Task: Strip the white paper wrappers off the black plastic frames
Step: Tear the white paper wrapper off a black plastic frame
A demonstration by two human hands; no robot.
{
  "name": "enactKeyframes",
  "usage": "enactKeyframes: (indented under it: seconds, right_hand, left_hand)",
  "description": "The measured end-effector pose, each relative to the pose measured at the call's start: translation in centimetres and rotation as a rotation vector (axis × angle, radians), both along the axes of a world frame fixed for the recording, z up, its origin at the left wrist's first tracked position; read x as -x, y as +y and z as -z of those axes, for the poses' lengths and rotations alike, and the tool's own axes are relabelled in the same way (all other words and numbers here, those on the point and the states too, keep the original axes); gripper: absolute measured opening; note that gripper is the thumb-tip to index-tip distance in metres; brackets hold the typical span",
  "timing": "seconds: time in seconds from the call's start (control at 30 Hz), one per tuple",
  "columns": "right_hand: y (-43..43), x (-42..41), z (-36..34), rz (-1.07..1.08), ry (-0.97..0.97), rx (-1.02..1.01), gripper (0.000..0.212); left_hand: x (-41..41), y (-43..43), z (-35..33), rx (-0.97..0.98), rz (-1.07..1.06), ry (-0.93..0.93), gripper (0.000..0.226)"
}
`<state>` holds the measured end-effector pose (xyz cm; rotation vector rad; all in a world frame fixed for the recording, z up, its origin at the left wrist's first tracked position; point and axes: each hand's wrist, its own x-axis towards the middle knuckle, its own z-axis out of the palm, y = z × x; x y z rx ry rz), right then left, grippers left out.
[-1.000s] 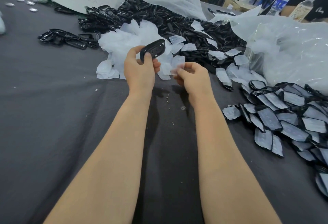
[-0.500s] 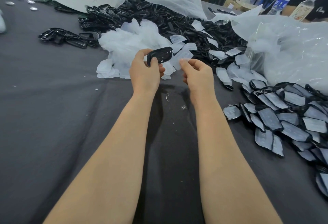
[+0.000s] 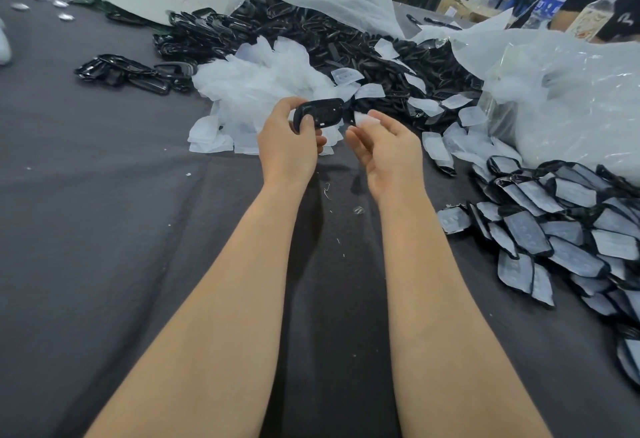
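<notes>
My left hand (image 3: 289, 146) grips a bare black plastic frame (image 3: 320, 114) by its left end and holds it level above the table. My right hand (image 3: 389, 148) is just right of it, palm turned inward and fingers loosely spread. A blurred white paper wrapper (image 3: 366, 121) sits at its fingertips, between thumb and index finger, and no firm pinch shows. Behind my hands lies a heap of stripped white wrappers (image 3: 256, 91). At the right, several wrapped frames (image 3: 561, 229) lie in a pile.
A large mound of bare black frames (image 3: 311, 39) fills the back, partly under clear plastic bags (image 3: 571, 98). A few loose frames (image 3: 131, 72) lie at the left. Two bottles (image 3: 550, 1) and a person's arm are at the far right, on grey cloth (image 3: 104, 229).
Both hands moved forward toward the wrapper heap. My right hand, which pinched the peeled wrapper, has spread its fingers. The left hand turned the frame more level.
</notes>
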<state>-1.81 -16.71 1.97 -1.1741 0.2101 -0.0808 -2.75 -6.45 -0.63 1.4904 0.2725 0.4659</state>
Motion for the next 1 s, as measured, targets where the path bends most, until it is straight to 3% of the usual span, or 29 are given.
enactKeyframes:
  seconds: [0.1,0.27,0.4,0.6,0.7,1.0]
  right_hand:
    - [-0.26,-0.03,0.32,0.098,-0.032,0.102,0.032]
    - [-0.34,-0.25,0.28,0.106,-0.083,0.138,0.015]
    - [-0.49,-0.24,0.15,0.034,-0.151,0.149,0.022]
    - [-0.03,0.2,0.4,0.022,-0.286,0.676,0.01]
    - [0.15,0.3,0.6,0.084,-0.33,0.785,0.004]
    - [0.23,0.24,0.96,0.171,-0.328,0.687,0.007]
  left_hand:
    - [-0.05,-0.05,0.06,-0.015,0.006,0.006,0.019]
    - [0.05,-0.14,0.03,-0.037,0.012,0.01,0.02]
    - [0.1,-0.1,-0.06,-0.048,0.018,0.011,0.02]
    - [0.22,-0.19,-0.26,-0.061,0.075,-0.039,0.022]
    - [0.22,-0.22,-0.35,-0.09,0.112,-0.058,0.024]
    - [0.21,-0.5,-0.45,-0.088,0.205,-0.103,0.02]
